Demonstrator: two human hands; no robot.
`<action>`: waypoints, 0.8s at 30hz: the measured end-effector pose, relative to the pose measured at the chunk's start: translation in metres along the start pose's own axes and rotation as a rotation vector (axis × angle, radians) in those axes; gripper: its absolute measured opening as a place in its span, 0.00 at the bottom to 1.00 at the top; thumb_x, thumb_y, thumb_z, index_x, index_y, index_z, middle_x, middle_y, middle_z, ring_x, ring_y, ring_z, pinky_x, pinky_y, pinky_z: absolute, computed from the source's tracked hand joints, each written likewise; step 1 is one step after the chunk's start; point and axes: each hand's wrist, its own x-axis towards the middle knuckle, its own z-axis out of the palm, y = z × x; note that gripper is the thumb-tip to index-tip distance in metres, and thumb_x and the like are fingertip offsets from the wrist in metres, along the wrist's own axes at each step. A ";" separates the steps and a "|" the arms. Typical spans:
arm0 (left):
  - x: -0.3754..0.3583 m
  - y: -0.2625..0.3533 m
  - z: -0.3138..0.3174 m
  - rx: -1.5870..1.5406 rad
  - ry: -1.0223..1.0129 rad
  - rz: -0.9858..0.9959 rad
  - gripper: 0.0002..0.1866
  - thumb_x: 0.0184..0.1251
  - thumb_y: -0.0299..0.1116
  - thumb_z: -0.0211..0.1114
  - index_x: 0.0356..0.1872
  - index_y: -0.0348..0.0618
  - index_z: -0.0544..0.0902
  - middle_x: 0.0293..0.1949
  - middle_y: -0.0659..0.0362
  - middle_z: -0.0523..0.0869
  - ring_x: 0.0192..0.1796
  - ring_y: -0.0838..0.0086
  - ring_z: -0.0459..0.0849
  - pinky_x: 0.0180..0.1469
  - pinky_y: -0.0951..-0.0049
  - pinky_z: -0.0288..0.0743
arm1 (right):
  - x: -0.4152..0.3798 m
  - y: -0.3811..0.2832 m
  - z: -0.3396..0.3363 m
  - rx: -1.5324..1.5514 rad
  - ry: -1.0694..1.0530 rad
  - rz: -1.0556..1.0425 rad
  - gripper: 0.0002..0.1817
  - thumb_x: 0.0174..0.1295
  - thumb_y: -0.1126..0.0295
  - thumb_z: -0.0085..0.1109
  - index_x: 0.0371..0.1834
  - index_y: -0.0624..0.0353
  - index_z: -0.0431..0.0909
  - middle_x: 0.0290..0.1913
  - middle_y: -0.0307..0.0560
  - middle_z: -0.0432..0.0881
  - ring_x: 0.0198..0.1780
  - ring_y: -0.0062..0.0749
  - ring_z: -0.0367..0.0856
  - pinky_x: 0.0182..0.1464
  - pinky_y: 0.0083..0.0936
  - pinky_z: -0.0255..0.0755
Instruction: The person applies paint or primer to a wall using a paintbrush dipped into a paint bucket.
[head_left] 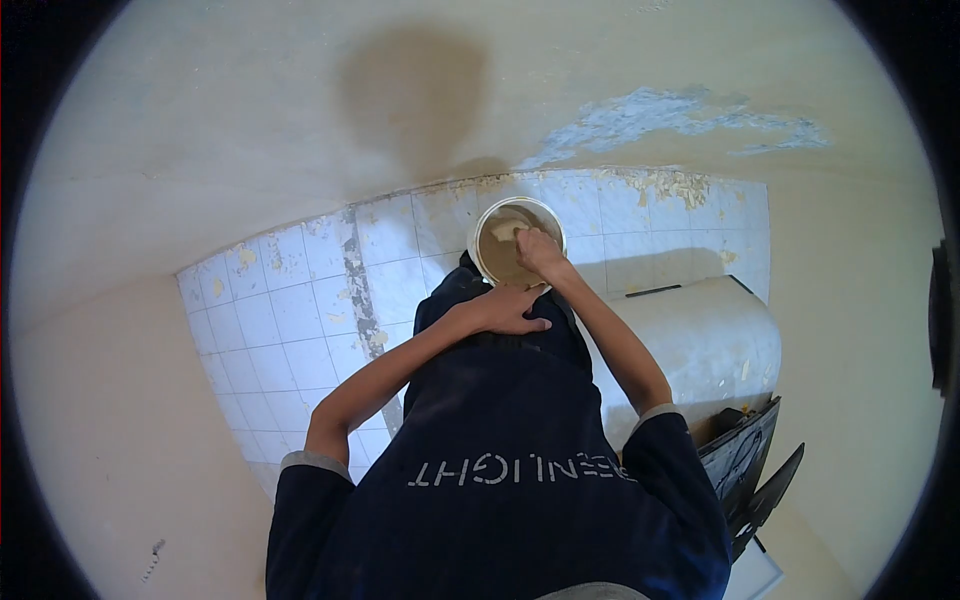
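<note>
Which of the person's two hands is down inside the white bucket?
The right hand. It reaches into the white bucket of beige paste on the tiled floor, while the left hand lies flat on the person's knee, outside the bucket.

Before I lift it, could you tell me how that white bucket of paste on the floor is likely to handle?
Probably heavy for its size: the bucket looks well filled with thick beige paste. Its rim may be slippery, since the right hand is working inside it. Round and wide, it seems unlikely to tip.

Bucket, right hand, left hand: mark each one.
bucket [497, 262], head view, on the putty-coloured inside.
right hand [538, 250], head view, on its back, inside the bucket.
left hand [508, 310], head view, on its back, on the knee.
</note>
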 end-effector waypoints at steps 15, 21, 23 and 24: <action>-0.008 0.006 0.004 0.005 -0.013 0.039 0.41 0.61 0.56 0.59 0.61 0.26 0.64 0.44 0.39 0.80 0.49 0.49 0.79 0.57 0.54 0.69 | 0.019 -0.010 0.046 0.095 0.031 0.122 0.10 0.54 0.72 0.57 0.39 0.63 0.77 0.43 0.61 0.82 0.48 0.55 0.81 0.51 0.46 0.76; -0.007 -0.004 0.014 0.022 -0.023 0.025 0.41 0.61 0.56 0.59 0.62 0.27 0.64 0.45 0.39 0.80 0.51 0.47 0.78 0.58 0.52 0.68 | 0.013 -0.016 0.040 0.122 -0.028 0.165 0.10 0.55 0.72 0.57 0.39 0.63 0.79 0.45 0.61 0.82 0.50 0.54 0.81 0.52 0.47 0.76; -0.007 -0.007 0.018 0.033 0.011 0.052 0.40 0.62 0.56 0.58 0.62 0.28 0.65 0.45 0.40 0.80 0.52 0.46 0.77 0.59 0.53 0.67 | 0.014 -0.016 0.041 0.130 -0.036 0.171 0.10 0.55 0.73 0.57 0.39 0.63 0.79 0.45 0.61 0.82 0.50 0.53 0.81 0.52 0.47 0.76; -0.008 -0.007 0.018 0.032 0.010 0.052 0.40 0.62 0.56 0.58 0.62 0.28 0.65 0.45 0.40 0.80 0.52 0.46 0.77 0.59 0.53 0.67 | 0.014 -0.016 0.042 0.129 -0.050 0.177 0.10 0.54 0.73 0.58 0.40 0.63 0.79 0.45 0.61 0.82 0.50 0.53 0.81 0.51 0.46 0.76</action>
